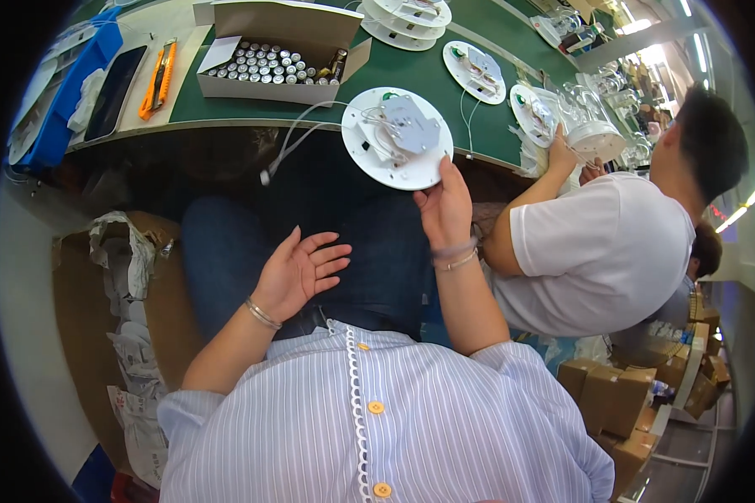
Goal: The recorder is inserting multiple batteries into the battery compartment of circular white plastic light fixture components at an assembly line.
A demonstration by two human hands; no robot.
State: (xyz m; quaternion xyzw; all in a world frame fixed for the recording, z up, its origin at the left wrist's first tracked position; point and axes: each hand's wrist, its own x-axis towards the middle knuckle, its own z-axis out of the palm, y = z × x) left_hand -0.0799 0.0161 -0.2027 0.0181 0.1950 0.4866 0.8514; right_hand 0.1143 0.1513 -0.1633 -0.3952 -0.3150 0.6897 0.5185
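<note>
My right hand (446, 205) grips the lower right rim of a round white disc (365, 159), thumb and fingers at its edge. A grey block with rounded corners (411, 126) and thin wires sit on the disc's upper face. From its left side a pale cable (287, 149) loops down to a small white plug hanging in the air. The disc is tilted toward me in front of the table edge. Over my lap, my left hand (298, 272) is palm up with fingers spread, holding nothing and apart from the disc.
An open white box (268, 90) of upright batteries stands on the green table (453, 126). Left of it are an orange utility knife (158, 80), a dark phone (117, 90) and a blue tray (63, 92). More discs lie along the table. A co-worker (600, 226) sits close at my right; a cardboard box (80, 310) stands left.
</note>
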